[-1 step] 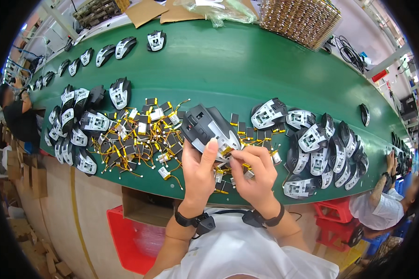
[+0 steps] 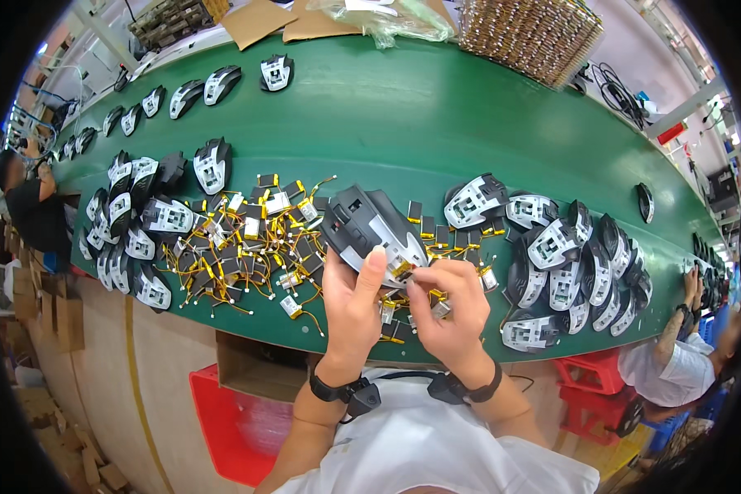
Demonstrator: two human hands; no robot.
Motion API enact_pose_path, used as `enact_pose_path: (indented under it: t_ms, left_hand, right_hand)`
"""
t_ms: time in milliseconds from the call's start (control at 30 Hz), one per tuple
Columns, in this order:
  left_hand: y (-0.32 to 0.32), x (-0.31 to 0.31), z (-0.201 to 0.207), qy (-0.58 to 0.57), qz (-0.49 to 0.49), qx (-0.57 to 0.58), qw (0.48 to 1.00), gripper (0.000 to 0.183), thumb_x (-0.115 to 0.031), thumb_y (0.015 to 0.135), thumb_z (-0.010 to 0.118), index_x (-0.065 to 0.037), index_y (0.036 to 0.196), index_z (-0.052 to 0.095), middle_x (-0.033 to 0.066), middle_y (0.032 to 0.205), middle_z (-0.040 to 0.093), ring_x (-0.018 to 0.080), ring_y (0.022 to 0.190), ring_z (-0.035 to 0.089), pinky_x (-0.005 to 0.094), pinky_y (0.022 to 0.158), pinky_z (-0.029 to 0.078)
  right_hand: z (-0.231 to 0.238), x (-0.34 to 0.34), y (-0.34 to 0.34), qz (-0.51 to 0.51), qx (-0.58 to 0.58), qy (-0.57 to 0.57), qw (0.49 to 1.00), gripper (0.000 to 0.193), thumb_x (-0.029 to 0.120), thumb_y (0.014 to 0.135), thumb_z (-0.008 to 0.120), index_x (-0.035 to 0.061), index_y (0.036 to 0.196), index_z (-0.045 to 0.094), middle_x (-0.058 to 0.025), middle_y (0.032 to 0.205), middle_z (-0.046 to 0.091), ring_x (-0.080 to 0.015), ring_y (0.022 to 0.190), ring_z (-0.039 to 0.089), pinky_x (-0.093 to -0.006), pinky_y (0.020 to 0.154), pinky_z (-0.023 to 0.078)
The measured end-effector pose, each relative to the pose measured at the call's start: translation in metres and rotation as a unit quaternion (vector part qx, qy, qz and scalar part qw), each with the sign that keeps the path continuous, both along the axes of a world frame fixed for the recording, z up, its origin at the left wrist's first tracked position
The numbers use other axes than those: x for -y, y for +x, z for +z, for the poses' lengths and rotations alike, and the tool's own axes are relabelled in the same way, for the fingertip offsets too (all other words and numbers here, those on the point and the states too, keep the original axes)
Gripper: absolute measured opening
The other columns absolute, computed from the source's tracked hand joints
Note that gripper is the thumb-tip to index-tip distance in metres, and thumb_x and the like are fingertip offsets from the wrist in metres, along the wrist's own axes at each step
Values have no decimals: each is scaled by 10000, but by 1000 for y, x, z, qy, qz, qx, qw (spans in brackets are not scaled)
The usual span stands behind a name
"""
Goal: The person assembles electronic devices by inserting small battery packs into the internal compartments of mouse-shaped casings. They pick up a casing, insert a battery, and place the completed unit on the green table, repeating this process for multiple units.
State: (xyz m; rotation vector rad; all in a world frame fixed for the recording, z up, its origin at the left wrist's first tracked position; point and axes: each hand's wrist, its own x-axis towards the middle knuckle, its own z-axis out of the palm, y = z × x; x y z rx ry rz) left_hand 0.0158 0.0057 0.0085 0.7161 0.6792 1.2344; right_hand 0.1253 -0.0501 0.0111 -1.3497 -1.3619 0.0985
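My left hand [image 2: 352, 300] is closed round a black and silver computer mouse [image 2: 369, 230], its thumb lying on the silver part. At the mouse's near end sits a small battery [image 2: 402, 270] with yellow tape. My right hand [image 2: 449, 309] has thumb and fingers pinched together right beside that battery; what lies between the fingertips is too small and hidden to make out. Under and left of the mouse spreads a heap of loose small batteries [image 2: 239, 263] with thin wires and white plugs. More batteries [image 2: 461, 239] lie to the right, partly behind my right hand.
Similar mice are piled at left [image 2: 119, 206] and right [image 2: 564, 284] on the green bench [image 2: 370, 107]. A row of mice [image 2: 187, 99] stands farther back. Beyond are a stacked tray block [image 2: 531, 41] and plastic wrap. A red bin [image 2: 230, 445] is below. Co-workers sit at both sides.
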Motion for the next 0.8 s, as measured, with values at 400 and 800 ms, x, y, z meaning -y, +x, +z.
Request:
enact_pose_path:
  t_ms: [400,800]
  left_hand:
    - [-5,2,-1,5,0,35,999,331,-211,975,572,-11,1221,477,97,1106,613,180,944,643,329,770,560]
    - [-9,-14,9,-16,-42,45,998,376,-198,964,584,-2,1253,445,115,1129,597,195,960,647,360,792,580]
  right_hand:
    - [-11,1,-7,-6,96,27,995,422,-108,708,726,15,1110,693,-84,964,584,-174,748,565,-273,587,486]
    - [10,8,13,108,-20,-69,992,407,-69,748,670,57,1135,688,-124,1006,612,-217,795,603,-296,612,511]
